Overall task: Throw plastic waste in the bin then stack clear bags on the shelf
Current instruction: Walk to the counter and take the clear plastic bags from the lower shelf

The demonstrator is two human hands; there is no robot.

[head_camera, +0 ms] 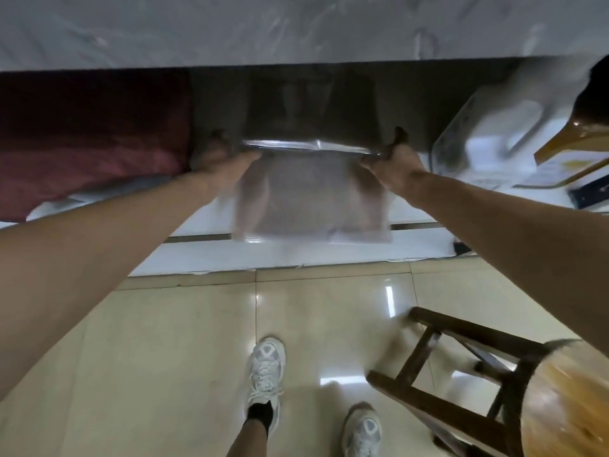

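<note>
A stack of clear bags [311, 199] hangs in front of me, folded over at its top edge. My left hand [216, 156] grips the stack's top left corner and my right hand [393, 156] grips the top right corner, both arms stretched forward. The bags hang over the low white shelf [214, 255] below a dark gap. A higher shelf covered in plastic sheeting [296, 28] runs across the top of the view. No bin is in sight.
A dark red cushion or cloth [92, 136] fills the shelf gap at left. A clear plastic container [487, 133] and boxes sit at right. A wooden stool [478, 390] stands on the tiled floor by my right foot.
</note>
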